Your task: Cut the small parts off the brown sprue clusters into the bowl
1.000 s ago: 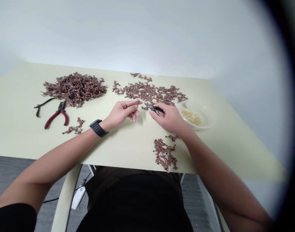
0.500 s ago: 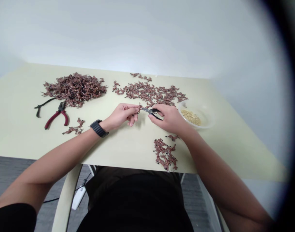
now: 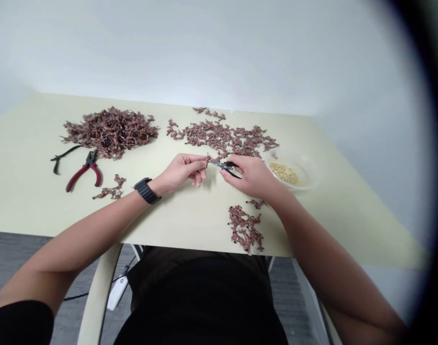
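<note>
My left hand (image 3: 185,170), with a black watch on its wrist, pinches a small reddish-brown piece (image 3: 206,159) between thumb and fingers above the middle of the pale table (image 3: 190,215). My right hand (image 3: 250,176) grips small black-handled pliers (image 3: 224,166) whose metal tips meet that piece. Both hands hover just in front of a spread of similar brown pieces (image 3: 226,136).
A dense heap of brown pieces (image 3: 109,129) lies at the back left, red-handled pliers (image 3: 83,173) and a black tool (image 3: 62,157) beside it. Small clusters lie near my left wrist (image 3: 111,190) and at the front edge (image 3: 244,229). A clear bowl of yellowish bits (image 3: 288,172) stands right.
The pliers swung from pointing up-left to level, and their tips closed onto the piece in my left hand. Both hands have stayed almost still over the last half second.
</note>
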`<state>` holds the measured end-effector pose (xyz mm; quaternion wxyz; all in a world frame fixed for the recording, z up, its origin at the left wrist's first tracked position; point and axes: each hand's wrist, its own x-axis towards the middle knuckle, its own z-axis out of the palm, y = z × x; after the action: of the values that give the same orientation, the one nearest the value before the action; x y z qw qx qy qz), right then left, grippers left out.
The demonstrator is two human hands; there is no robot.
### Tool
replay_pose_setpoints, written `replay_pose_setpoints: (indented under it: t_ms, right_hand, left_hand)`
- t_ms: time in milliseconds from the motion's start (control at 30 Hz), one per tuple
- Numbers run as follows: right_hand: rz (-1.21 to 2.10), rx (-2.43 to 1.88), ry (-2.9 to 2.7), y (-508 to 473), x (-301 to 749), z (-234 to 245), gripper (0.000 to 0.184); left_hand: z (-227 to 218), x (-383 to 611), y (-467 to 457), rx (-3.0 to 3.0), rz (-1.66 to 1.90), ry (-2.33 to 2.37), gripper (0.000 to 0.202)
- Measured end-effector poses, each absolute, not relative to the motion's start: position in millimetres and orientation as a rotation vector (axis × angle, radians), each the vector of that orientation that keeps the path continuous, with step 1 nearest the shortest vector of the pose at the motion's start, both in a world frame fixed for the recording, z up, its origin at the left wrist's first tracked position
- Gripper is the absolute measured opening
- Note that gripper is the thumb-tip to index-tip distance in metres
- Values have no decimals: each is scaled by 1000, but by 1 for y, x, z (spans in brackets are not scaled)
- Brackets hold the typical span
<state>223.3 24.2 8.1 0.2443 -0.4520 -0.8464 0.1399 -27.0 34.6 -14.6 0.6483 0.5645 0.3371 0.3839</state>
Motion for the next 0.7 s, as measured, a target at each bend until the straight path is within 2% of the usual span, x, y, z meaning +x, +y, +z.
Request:
replay_pose_setpoints:
  t_ms: [100, 267, 333, 433, 600, 700]
  right_hand:
    - [665, -1309, -2195, 23, 221, 10, 34]
    - [1728, -1240, -1727, 26, 223, 11, 44]
    - [1908, -1172, -1602, 26, 224, 12, 44]
    - [1721, -1183, -1664, 27, 225, 13, 42]
    - [749, -1303, -2035, 28, 227, 12, 33]
    - [490, -1288, -2177, 29, 228, 10, 27]
  left_hand:
    - [-17, -25, 31, 1501, 943, 775, 40]
    - [-24, -30, 32, 2187, 1190, 844, 43]
    - [-24, -31, 33, 2298, 1224, 812, 44]
    - [-21, -29, 34, 2069, 1193, 829, 42]
    - [-14, -26, 36, 1463, 1014, 799, 43]
    - [-13, -27, 37, 1333, 949, 781, 35]
